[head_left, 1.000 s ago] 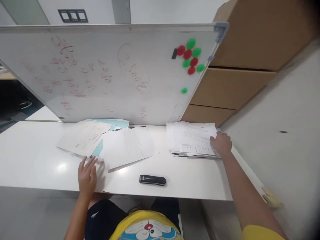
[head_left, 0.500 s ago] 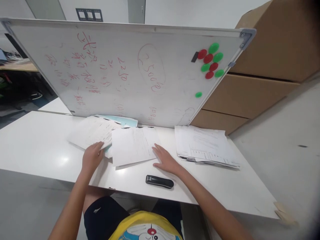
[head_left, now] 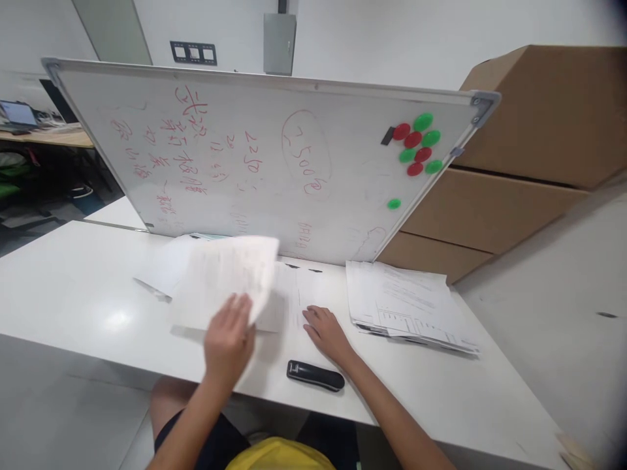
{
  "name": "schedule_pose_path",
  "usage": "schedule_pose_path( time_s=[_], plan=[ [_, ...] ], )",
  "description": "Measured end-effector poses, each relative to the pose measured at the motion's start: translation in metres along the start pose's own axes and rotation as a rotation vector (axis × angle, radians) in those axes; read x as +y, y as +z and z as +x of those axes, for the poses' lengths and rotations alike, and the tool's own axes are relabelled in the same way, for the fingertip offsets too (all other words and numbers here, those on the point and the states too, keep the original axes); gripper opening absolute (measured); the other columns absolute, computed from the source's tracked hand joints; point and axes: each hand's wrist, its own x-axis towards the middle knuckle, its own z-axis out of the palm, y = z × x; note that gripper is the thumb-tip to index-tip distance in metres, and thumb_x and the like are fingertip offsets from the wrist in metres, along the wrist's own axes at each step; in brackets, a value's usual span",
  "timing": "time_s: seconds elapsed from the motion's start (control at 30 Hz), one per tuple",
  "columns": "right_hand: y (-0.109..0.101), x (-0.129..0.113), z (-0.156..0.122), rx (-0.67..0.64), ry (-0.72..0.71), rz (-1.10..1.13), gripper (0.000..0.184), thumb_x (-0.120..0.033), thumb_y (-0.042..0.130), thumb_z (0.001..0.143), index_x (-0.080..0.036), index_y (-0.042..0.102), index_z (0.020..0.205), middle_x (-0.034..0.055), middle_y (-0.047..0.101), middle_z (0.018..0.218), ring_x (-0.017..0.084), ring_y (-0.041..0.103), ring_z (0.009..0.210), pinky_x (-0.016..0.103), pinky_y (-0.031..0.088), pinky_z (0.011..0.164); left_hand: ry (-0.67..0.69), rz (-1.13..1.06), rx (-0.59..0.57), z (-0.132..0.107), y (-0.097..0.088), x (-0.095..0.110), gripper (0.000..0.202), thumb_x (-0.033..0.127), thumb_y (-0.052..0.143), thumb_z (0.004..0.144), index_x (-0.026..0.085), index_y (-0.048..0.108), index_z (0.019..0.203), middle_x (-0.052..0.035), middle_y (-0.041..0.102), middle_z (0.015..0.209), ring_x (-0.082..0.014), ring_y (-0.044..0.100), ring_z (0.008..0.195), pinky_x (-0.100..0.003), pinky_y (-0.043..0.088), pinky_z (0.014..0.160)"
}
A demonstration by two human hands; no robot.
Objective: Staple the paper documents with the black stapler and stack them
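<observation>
My left hand (head_left: 229,339) pinches the right edge of a printed paper sheet (head_left: 223,277), which is raised and blurred by motion. Beneath it, another white sheet (head_left: 289,290) lies on the table, partly covered. My right hand (head_left: 327,333) rests with its fingers spread at the right edge of that lower sheet. A black stapler (head_left: 315,376) lies in front of my right hand, near the table's front edge. Left of the raised sheet, more papers (head_left: 164,261) lie on the table, partly hidden by it.
A stack of printed papers (head_left: 414,307) sits to the right on the white table (head_left: 63,281). Behind stands a whiteboard (head_left: 343,170) with red writing, round red and green magnets (head_left: 422,155) on it. Cardboard boxes (head_left: 519,202) are piled at the right.
My left hand has moved right and lifted a sheet, which now covers part of the papers. My right hand stays beside the lower sheet. The view has shifted slightly.
</observation>
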Motion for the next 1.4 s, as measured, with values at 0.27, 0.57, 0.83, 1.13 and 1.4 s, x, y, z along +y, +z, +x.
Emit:
schedule_pose_path(
  time_s=[0.27,0.57,0.83,1.13,1.4],
  plan=[
    [0.001,0.025,-0.002,0.24,0.292,0.531,0.046,-0.045,0.03,0.095,-0.02,0.057,0.123,0.0119,0.068,0.111,0.025,0.066,0.09,0.043,0.054,0.079,0.221,-0.188,-0.49,-0.016,0.091,0.063,0.04,0.03,0.052,0.087,0.019,0.052,0.126,-0.0116,0.062,0.122,-0.0307,0.053,0.12,-0.05,0.044,0.096],
    [0.004,0.02,-0.005,0.263,0.286,0.478,0.053,-0.045,0.043,0.091,-0.027,0.039,0.141,0.0091,0.04,0.147,0.027,0.041,0.132,0.044,0.042,0.101,-0.019,0.103,-0.289,-0.002,0.074,-0.03,0.052,0.038,0.047,0.09,0.015,0.043,0.136,-0.0189,0.05,0.136,-0.0381,0.037,0.132,-0.056,0.037,0.098],
    [0.009,0.03,-0.004,0.257,0.408,0.566,0.065,-0.03,0.047,0.085,-0.025,0.029,0.147,0.0091,0.046,0.144,0.027,0.055,0.119,0.048,0.044,0.098,-0.417,0.257,-0.357,0.032,0.077,-0.051,0.05,0.031,0.053,0.082,0.008,0.05,0.126,-0.0214,0.061,0.11,-0.0391,0.052,0.107,-0.054,0.041,0.085],
    [0.013,0.031,-0.001,0.336,0.46,0.541,0.063,-0.044,0.044,0.089,-0.032,0.024,0.148,0.0075,0.032,0.152,0.03,0.046,0.129,0.053,0.038,0.103,-0.552,-0.315,-0.317,0.071,0.064,-0.046,0.022,0.037,0.047,0.085,0.021,0.061,0.089,-0.0055,0.066,0.091,-0.0216,0.061,0.085,-0.033,0.048,0.074],
    [-0.013,0.027,0.055,0.324,0.305,0.786,0.076,-0.047,0.06,0.08,-0.025,0.024,0.143,0.0129,0.036,0.149,0.027,0.038,0.134,0.048,0.035,0.106,-0.636,-0.478,0.097,0.033,0.04,-0.032,0.043,0.062,0.053,0.077,0.019,0.056,0.079,-0.0019,0.059,0.07,-0.0175,0.054,0.066,-0.028,0.046,0.057]
  ],
)
